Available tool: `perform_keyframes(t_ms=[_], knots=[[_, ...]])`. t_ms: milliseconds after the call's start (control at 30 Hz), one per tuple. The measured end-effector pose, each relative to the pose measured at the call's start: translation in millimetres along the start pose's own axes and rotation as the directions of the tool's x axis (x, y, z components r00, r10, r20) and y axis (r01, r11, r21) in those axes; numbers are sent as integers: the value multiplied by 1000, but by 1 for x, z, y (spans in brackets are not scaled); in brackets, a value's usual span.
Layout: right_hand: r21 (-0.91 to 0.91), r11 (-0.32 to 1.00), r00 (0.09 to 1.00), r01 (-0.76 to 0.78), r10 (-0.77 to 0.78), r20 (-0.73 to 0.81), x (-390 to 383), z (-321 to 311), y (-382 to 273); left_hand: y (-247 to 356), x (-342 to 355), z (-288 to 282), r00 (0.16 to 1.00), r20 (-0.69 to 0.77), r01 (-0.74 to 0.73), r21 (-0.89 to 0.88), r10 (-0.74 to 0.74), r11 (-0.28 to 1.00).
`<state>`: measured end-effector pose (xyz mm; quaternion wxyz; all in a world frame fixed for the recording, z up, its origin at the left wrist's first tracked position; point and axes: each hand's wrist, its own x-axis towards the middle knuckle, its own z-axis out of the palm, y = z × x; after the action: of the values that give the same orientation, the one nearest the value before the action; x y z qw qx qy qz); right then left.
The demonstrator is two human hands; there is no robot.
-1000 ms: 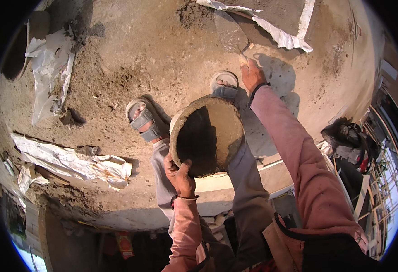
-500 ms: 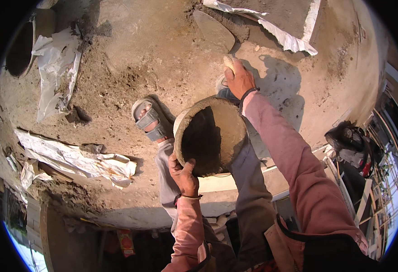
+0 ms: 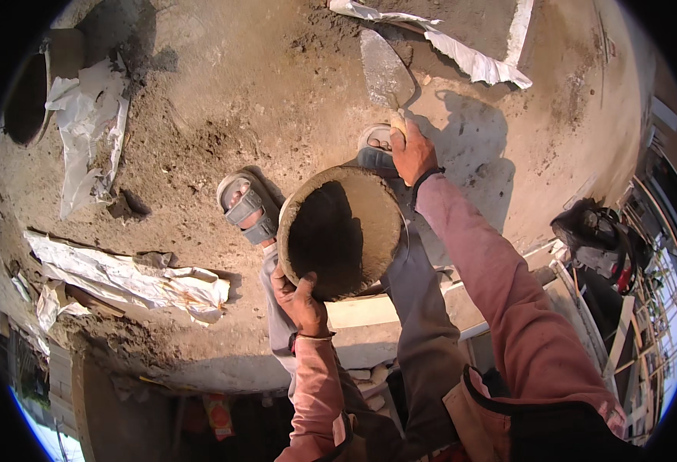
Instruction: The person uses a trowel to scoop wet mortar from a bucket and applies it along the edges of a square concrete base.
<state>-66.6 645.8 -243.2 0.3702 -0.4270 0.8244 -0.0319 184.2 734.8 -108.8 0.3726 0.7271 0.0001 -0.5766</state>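
A round bucket (image 3: 381,231) with a mortar-caked rim hangs tilted in front of my legs, its inside partly in deep shadow. My left hand (image 3: 301,302) grips its near left rim, thumb inside and fingers outside. Beyond the bucket, my right hand (image 3: 413,150) is closed round the pale handle of a trowel (image 3: 387,71). The trowel's broad grey blade points away from me, over the mortar-smeared floor. My sandalled feet stand either side of the bucket's far edge, the right one partly hidden by it.
Crumpled pale paper sheets lie at left (image 3: 134,269) and far left (image 3: 92,131), near another bucket (image 3: 29,96) on its side. A torn white strip (image 3: 462,54) borders mortar at the top. A dark bag (image 3: 596,239) and wooden sticks are at right; the floor drops off below.
My right hand has turned the trowel, so its blade now points more straight ahead, and drawn slightly nearer. The bucket and my left hand have shifted a little left.
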Motion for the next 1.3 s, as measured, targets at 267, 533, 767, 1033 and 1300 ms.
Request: perform_keyframes(t_ms=[267, 533, 767, 1033, 1300], knots=[[-50, 999, 999, 12, -10, 45, 41, 6, -44, 7, 4, 4, 1000, -21, -11, 19, 11, 1000], [-148, 984, 995, 95, -98, -15, 3, -12, 56, 5, 2, 11, 1000, -15, -10, 68, 11, 998], [-312, 945, 989, 103, -132, -72, 40, -45, 99, 8, 2, 14, 1000, 0, 9, 37, -9, 999], [-343, 923, 984, 176, -168, 53, 23, -37, 81, 7, 3, 16, 1000, 8, 2, 47, -3, 999], [-282, 952, 990, -119, 93, -105, 31, -89, 181, 8, 3, 21, 1000, 16, -12, 66, 11, 998]])
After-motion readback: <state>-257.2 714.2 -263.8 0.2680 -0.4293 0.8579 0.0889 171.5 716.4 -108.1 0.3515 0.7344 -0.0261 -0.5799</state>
